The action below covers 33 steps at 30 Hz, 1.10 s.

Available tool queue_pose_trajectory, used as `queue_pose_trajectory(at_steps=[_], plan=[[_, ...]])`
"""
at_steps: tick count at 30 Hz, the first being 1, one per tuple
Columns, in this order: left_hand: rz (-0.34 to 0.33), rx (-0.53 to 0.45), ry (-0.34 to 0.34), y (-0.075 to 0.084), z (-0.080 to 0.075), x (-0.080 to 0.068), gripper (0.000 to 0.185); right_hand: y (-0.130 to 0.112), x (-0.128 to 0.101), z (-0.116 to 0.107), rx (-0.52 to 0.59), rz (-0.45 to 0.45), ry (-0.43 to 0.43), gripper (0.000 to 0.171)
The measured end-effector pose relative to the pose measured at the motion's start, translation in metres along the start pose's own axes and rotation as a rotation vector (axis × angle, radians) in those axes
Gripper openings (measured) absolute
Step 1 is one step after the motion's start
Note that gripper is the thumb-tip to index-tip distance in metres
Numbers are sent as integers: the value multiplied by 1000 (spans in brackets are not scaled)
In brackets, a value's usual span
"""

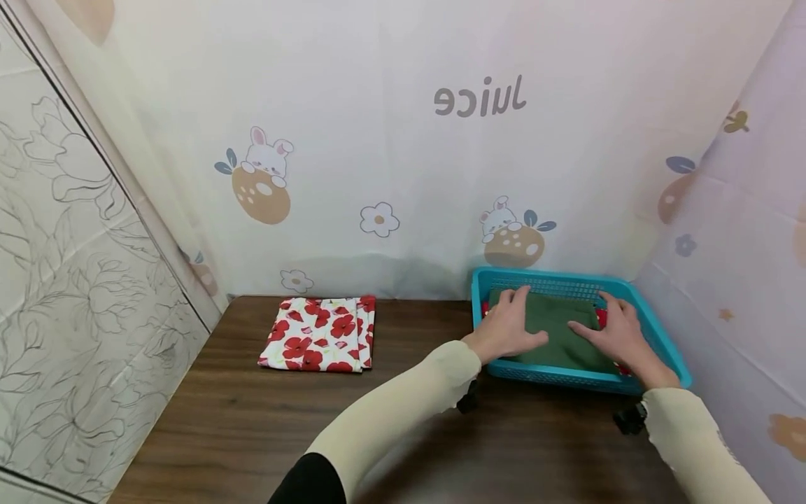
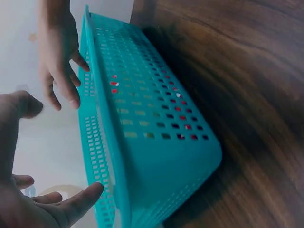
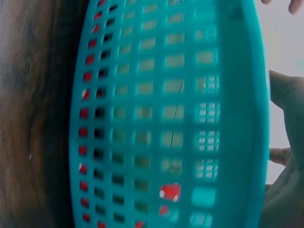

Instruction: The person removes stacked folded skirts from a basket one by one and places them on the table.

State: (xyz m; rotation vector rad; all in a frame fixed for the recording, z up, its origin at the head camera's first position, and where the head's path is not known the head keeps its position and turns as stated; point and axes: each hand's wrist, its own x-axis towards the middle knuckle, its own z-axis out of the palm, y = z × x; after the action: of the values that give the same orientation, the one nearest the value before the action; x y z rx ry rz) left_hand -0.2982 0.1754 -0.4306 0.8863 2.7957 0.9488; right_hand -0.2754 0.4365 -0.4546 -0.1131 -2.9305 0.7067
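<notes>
Head view: empty, spread left hand (image 1: 507, 329) and right hand (image 1: 622, 339) flanked a folded green rectangular cloth (image 1: 557, 318), seemingly light, soft, best gripped at nine and three o'clock.

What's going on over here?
A person has both hands over a blue plastic basket, the left hand and right hand on either side of a folded green cloth inside. Whether the fingertips touch it is hard to tell. Some red-and-white fabric peeks out beneath. A folded white cloth with red flowers lies apart on the wooden table.
</notes>
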Motion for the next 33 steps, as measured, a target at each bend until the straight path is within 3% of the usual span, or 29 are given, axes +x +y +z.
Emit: queue_pose_trajectory(at_steps=[6, 13, 21, 33], plan=[[-85, -79, -4, 8, 7, 7, 99, 19, -1, -10, 7, 39, -96, 113], [-128, -106, -3, 11, 17, 7, 97, 29, -1, -16, 26, 45, -225, 115], [-268, -62, -96, 11, 34, 7, 95, 33, 1, -18, 80, 47, -333, 113], [-440, -158, -209, 7, 40, 4, 96, 37, 3, -9, 86, 134, -422, 117]])
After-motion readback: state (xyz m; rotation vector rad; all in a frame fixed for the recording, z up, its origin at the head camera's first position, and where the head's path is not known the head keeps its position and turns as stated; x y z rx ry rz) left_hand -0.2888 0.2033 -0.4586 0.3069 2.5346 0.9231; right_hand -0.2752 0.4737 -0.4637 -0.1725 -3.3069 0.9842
